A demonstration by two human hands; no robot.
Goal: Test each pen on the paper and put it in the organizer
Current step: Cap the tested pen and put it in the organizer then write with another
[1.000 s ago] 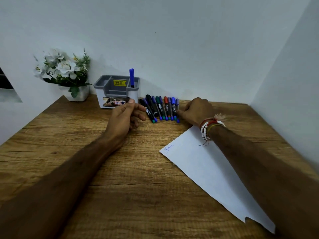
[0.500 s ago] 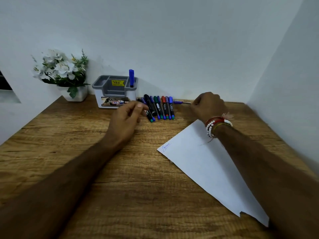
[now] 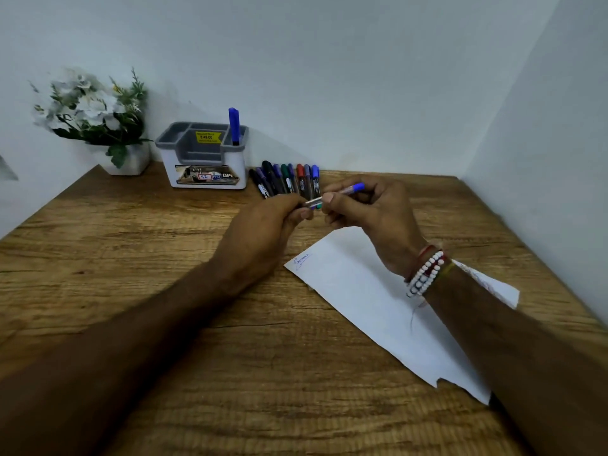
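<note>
- A pen [image 3: 353, 188] is gripped by the curled fingers of left hand [image 3: 263, 232] and right hand [image 3: 371, 212]; uncapping is judged the present step;
- next, the cap must be pulled off straight.

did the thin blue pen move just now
Yes. The thin blue pen left the right end of the marker row; now held up in front of it.
</note>
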